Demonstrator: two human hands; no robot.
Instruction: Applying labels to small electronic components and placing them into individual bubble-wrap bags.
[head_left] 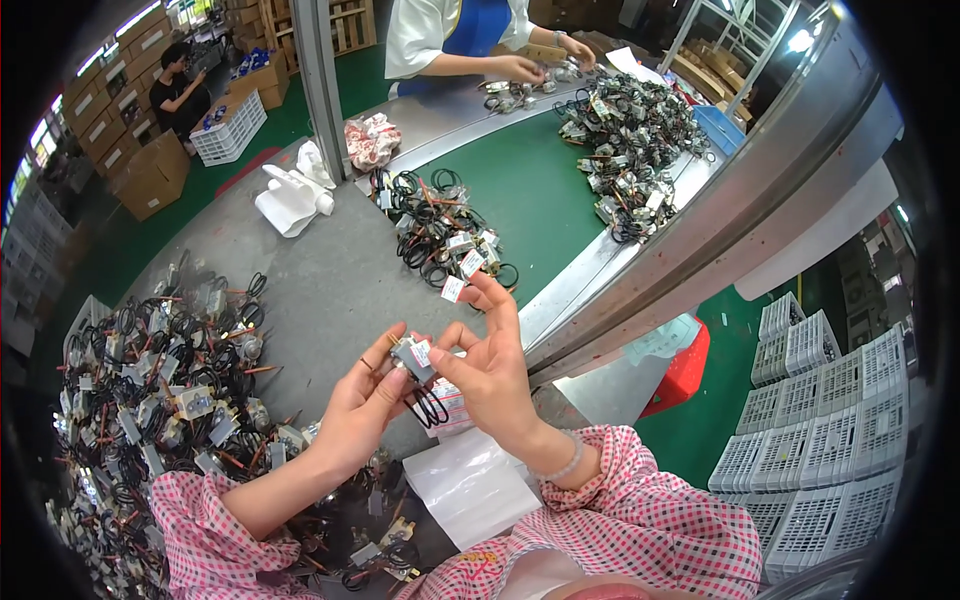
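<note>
Between the thumb and fingers of my left hand (pixel 358 415) is a small grey metal-boxed part (pixel 408 358) with a brass-coloured end; a black coiled wire (pixel 428 408) hangs below it. My right hand (pixel 495 385) meets it from the right, its thumb pressing a small white label (pixel 421 353) against the box. Two more white labels, an upper one (pixel 472 263) and a lower one (pixel 453 289), cling to raised fingertips of that hand. Beneath the hands lies a printed sheet with red marks (pixel 450 410), partly covered by my right hand.
A large heap of similar wired parts (pixel 150 400) covers the left table; another pile (pixel 440 230) sits on the green belt (pixel 530 180). Across it, a co-worker's hands (pixel 520 70) handle parts beside a bigger pile (pixel 640 130). A metal frame (pixel 700 210) rises at right, near white crates (pixel 820 430).
</note>
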